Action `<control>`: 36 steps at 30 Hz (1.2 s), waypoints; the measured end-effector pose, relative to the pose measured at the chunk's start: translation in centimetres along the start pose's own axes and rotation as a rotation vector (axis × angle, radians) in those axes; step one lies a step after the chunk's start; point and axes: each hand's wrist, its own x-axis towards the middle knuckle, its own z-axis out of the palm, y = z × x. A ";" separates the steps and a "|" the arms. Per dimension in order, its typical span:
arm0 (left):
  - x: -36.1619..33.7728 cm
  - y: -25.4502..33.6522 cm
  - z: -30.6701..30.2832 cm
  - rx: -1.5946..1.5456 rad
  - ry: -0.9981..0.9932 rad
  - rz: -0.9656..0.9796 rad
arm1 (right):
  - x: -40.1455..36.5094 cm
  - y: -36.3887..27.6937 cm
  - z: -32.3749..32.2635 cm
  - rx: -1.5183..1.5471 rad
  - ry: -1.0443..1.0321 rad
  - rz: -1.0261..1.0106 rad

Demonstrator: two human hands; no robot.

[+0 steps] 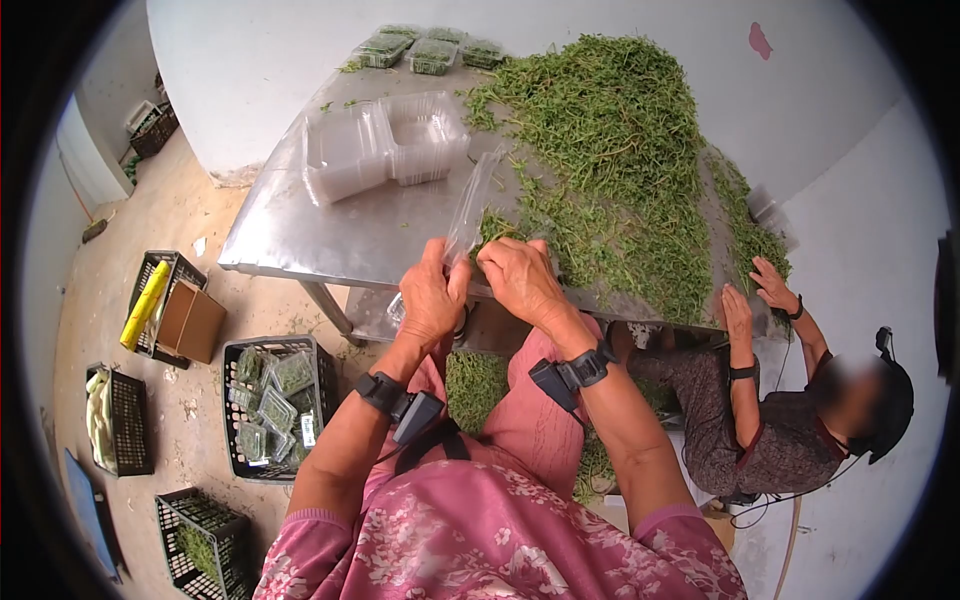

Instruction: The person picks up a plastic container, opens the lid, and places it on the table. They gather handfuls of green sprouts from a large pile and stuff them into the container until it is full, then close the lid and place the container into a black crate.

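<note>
Here, left hand (424, 293) beside right hand (522, 280), fingers curled.

No wording, brand or number can be read; only small labels show.
In the black plastic crate (322, 372) of clear plastic boxes filled with greens (277, 410), a small white label with darker marks (308, 430) stands at the crate's right side, toward its lower end, its print too small to read. A second small pale label (259, 462) lies at the crate's lower left, on or against one of the boxes, equally unreadable. Whether other pale patches among those boxes are labels or glare is unclear.
</note>
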 end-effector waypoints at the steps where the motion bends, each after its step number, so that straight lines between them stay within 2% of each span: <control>1: 0.0 0.0 0.0 0.000 -0.004 -0.004 | 0.0 0.0 0.0 0.000 -0.001 0.003; 25: -0.2 0.2 -0.3 -0.008 -0.028 -0.040 | -0.1 -0.1 0.3 -0.039 0.002 0.023; 36: -0.9 -0.1 -0.5 -0.051 -0.049 -0.022 | -0.7 -0.3 0.6 -0.074 0.087 -0.037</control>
